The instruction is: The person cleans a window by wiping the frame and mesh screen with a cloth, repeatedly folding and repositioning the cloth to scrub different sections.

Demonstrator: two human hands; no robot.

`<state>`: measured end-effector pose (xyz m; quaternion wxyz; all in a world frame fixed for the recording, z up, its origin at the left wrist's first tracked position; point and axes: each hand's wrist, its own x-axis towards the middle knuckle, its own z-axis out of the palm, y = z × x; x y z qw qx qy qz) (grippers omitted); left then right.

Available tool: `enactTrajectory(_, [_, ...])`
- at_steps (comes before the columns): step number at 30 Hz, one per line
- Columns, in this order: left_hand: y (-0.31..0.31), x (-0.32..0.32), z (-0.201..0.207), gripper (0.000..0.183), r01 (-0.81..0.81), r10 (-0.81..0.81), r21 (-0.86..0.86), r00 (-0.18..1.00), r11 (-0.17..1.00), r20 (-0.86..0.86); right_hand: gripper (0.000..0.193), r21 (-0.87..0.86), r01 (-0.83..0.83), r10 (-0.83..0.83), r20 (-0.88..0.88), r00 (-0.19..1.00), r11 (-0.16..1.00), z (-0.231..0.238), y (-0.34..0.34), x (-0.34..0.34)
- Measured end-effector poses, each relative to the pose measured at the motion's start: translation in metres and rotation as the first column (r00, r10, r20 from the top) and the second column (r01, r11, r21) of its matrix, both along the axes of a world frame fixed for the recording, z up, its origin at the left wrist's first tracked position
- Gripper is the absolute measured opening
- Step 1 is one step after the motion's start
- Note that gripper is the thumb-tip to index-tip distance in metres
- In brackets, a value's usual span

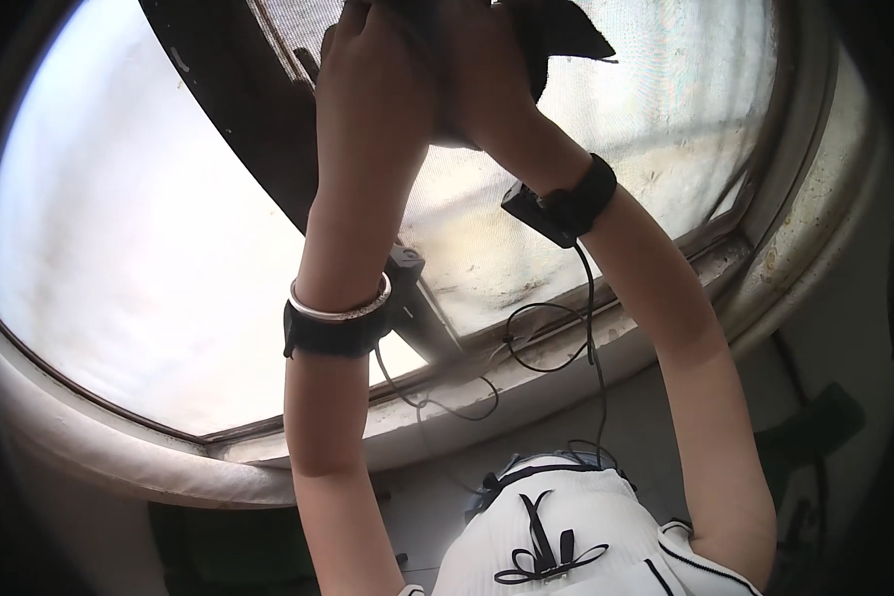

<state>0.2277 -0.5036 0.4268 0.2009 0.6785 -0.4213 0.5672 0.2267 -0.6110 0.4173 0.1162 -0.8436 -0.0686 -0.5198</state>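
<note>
Both of my arms are raised in front of a window, with the hands close together at the top edge of the view. My left hand [375, 84] is closed, its fingers curled and partly cut off by the edge. Beside it, my right hand [492, 84] is closed too, its fingers mostly in shadow. A dark cloth [574, 35] is bunched between the hands, and a pointed corner sticks out to the right of my right hand. Behind them is the mesh window screen [656, 129].
A dark window frame bar [233, 109] slants down behind my left forearm. The pale sill [447, 422] runs below the glass [119, 228]. Black wrist straps [588, 194] carry small boxes, and a thin looped cable [593, 328] hangs between my arms. A green object [815, 427] is at lower right.
</note>
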Motion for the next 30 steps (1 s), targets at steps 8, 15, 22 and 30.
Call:
enactTrajectory(8, [0.016,-0.006,-0.119,0.014,-0.140,0.268,0.261,0.785,0.955,-0.559,0.037,-0.108,-0.196,0.208,0.111,0.972,0.975,-0.186,0.003,0.031])
enactTrajectory(15, [0.030,-0.021,-0.266,0.017,0.308,0.425,0.476,0.220,0.824,-0.878,0.027,-0.272,-0.373,0.309,-0.251,0.917,0.887,-0.317,-0.054,-0.026])
enactTrajectory(22, [-0.004,-0.049,-0.177,0.024,0.391,0.126,0.142,0.066,0.909,-0.990,0.009,-0.190,-0.246,0.264,0.077,0.961,0.951,-0.219,-0.126,-0.044])
enactTrajectory(30, [-0.027,-0.021,-0.099,0.017,0.228,-0.451,-0.390,0.376,0.892,-0.810,0.024,-0.055,-0.010,0.029,0.370,0.928,0.998,-0.142,-0.199,-0.012])
